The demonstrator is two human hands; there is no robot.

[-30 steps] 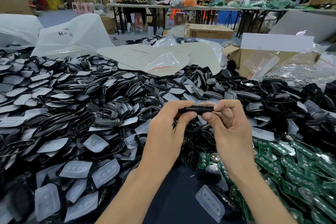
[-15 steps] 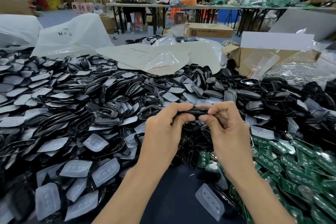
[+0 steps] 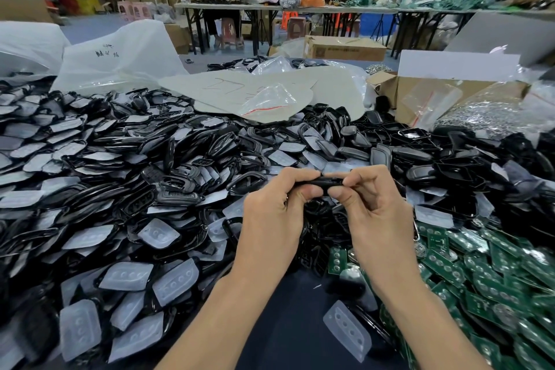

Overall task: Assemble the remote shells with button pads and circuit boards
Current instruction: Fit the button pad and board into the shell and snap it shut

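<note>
Both of my hands pinch one black remote shell (image 3: 328, 182), held edge-on above the heap. My left hand (image 3: 274, 219) grips its left end with thumb and fingers, and my right hand (image 3: 375, 213) grips its right end. What sits inside the shell is hidden by my fingers. A large pile of black shells (image 3: 186, 159) and translucent button pads (image 3: 175, 281) covers the table to the left and behind. Green circuit boards (image 3: 480, 273) are heaped at the right. One loose button pad (image 3: 347, 329) lies near my right forearm.
A bare patch of dark table (image 3: 288, 324) shows between my forearms. Plastic bags (image 3: 120, 54) and a cardboard sheet (image 3: 258, 90) lie behind the heap, cardboard boxes (image 3: 420, 93) and a bag of metal parts (image 3: 486, 114) at the back right. People sit at far tables.
My hands have drawn closer together on the shell and dropped slightly; the fingers have curled tighter around its two ends.
</note>
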